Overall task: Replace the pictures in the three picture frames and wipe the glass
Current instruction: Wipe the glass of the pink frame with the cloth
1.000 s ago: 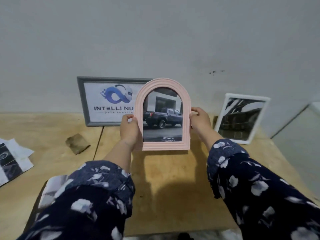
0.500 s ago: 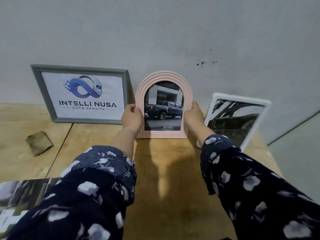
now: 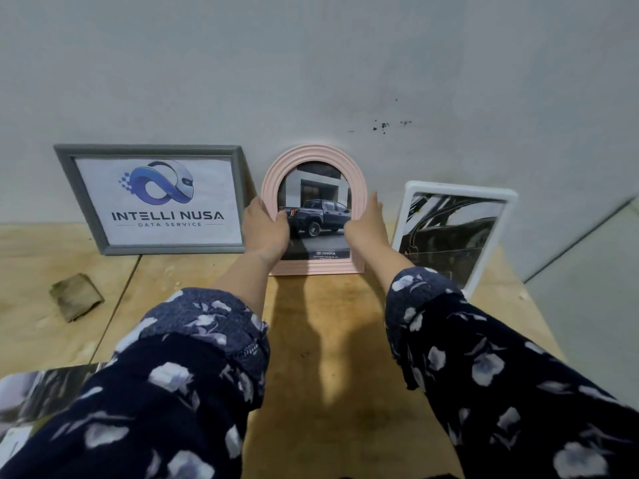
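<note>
The pink arched frame (image 3: pixel 313 153), with a picture of a dark pickup truck, stands upright on the wooden table (image 3: pixel 321 344) and leans on the wall. My left hand (image 3: pixel 265 229) holds its left edge, thumb across the front of the glass. My right hand (image 3: pixel 367 225) lies along its right edge with the fingers stretched upward. A grey frame (image 3: pixel 155 249) with a logo print leans on the wall to the left. A white frame (image 3: pixel 460 187) with a dark picture leans to the right.
A folded brownish cloth (image 3: pixel 76 297) lies on the table at the left. Loose printed pictures (image 3: pixel 41 388) lie at the near left corner, partly under my sleeve. The table's right edge drops off beside the white frame.
Both hands carried the pink frame away from me and set it down against the wall between the other two frames. My right hand's fingers have straightened.
</note>
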Available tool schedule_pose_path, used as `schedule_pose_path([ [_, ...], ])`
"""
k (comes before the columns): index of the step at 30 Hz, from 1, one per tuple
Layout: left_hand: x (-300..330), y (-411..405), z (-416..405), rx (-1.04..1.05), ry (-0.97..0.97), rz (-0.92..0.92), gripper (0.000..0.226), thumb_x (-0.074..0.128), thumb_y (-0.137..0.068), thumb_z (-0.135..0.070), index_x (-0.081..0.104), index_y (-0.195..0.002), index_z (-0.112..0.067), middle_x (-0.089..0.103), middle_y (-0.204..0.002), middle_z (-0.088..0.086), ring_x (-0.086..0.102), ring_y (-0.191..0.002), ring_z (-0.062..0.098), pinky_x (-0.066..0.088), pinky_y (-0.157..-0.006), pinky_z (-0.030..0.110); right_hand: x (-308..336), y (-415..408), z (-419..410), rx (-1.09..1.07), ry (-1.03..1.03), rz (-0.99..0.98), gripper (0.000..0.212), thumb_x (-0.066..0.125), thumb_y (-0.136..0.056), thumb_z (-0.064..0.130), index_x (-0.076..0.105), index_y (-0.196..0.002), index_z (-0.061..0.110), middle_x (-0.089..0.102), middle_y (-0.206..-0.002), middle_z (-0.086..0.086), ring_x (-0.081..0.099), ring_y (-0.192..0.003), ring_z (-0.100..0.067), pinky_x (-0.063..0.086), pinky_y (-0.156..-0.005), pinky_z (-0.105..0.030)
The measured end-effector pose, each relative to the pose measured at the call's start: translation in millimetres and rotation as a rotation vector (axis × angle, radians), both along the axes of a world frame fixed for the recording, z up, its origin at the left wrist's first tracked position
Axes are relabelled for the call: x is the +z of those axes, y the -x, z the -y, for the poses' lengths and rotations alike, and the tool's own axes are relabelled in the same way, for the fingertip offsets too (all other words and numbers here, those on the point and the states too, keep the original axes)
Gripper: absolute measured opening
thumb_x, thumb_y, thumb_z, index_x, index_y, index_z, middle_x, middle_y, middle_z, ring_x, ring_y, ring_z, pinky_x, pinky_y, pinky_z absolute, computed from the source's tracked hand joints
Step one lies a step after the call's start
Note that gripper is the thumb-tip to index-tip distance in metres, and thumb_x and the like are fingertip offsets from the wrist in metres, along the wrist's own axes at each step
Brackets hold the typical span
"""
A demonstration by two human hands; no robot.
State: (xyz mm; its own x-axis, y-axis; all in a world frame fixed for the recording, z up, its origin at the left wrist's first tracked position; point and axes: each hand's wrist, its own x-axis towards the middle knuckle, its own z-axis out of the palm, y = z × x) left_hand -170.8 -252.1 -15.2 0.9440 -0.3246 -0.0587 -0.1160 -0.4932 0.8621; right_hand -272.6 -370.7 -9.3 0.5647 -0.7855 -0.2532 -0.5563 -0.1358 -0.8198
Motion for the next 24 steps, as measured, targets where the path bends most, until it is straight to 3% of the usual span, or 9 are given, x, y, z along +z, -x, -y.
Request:
schedule_pose_path([
  [2, 1, 4, 1, -0.004, -0.061, 0.05, 0.055, 0.054, -0.096, -0.024, 0.035, -0.145, -0.008, 0.04, -0.146, 0.011, 0.04, -0.134, 0.03, 0.033, -0.11, 0.041, 5, 12, -11, 0.05, 0.029, 0.025, 0.087, 0.044, -0.085, -0.004, 0.001, -0.154, 0.027, 0.011, -0.161, 0.0, 0.041, -0.131, -0.024, 0.047, -0.098, -0.039],
  [4, 2, 12, 5, -0.051, -0.071, 0.034, 0.055, 0.054, -0.096, -0.025, 0.035, -0.146, -0.011, 0.04, -0.147, 0.011, 0.04, -0.134, 0.03, 0.034, -0.112, 0.044, 9, 26, -19, 0.095, 0.007, 0.062, 0.074, 0.041, -0.09, -0.004, 0.016, -0.153, 0.024, 0.027, -0.156, -0.001, 0.048, -0.106, -0.011, 0.05, -0.079, -0.024],
  [8, 7, 39, 21, -0.221, -0.005, -0.046, 0.049, 0.049, -0.099, -0.024, 0.037, -0.145, -0.014, 0.042, -0.147, 0.008, 0.043, -0.132, 0.028, 0.036, -0.111, 0.044, 8, 61, -21, 0.038, -0.003, 0.12, 0.052, 0.039, -0.094, -0.002, 0.043, -0.141, 0.019, 0.045, -0.145, -0.003, 0.048, -0.126, -0.019, 0.044, -0.088, -0.024],
  [12, 11, 67, 42, -0.357, -0.021, -0.077, 0.042, 0.038, -0.103, -0.026, 0.04, -0.142, -0.011, 0.046, -0.143, 0.008, 0.044, -0.131, 0.028, 0.033, -0.108, 0.037, 2, 101, -7, -0.109, -0.016, 0.094, 0.037, 0.039, -0.096, 0.007, 0.061, -0.124, 0.018, 0.064, -0.122, -0.002, 0.06, -0.111, -0.021, 0.051, -0.094, -0.036],
  [15, 14, 92, 59, -0.455, -0.003, -0.11, 0.042, 0.033, -0.104, -0.027, 0.039, -0.142, -0.009, 0.047, -0.143, 0.009, 0.045, -0.128, 0.027, 0.034, -0.106, 0.035, 0, 136, 8, -0.264, -0.008, 0.122, 0.036, 0.037, -0.094, 0.005, 0.063, -0.115, 0.017, 0.068, -0.113, -0.003, 0.063, -0.102, -0.02, 0.052, -0.084, -0.028],
  [18, 12, 109, 74, -0.508, 0.001, -0.148, 0.047, 0.032, -0.104, -0.031, 0.034, -0.145, -0.009, 0.043, -0.145, 0.009, 0.045, -0.125, 0.025, 0.037, -0.103, 0.033, -2, 166, 26, -0.432, 0.074, 0.102, 0.035, 0.037, -0.095, 0.006, 0.06, -0.12, 0.017, 0.062, -0.123, -0.004, 0.058, -0.101, -0.017, 0.043, -0.077, -0.024],
  [24, 6, 127, 98, -0.549, -0.001, -0.24, 0.052, 0.026, -0.105, -0.034, 0.02, -0.152, -0.014, 0.031, -0.155, 0.006, 0.031, -0.14, 0.026, 0.023, -0.114, 0.037, -2, 194, 69, -0.577, 0.017, 0.065, 0.052, 0.042, -0.091, 0.001, 0.038, -0.14, 0.018, 0.045, -0.142, -0.008, 0.051, -0.117, -0.026, 0.046, -0.094, -0.036],
])
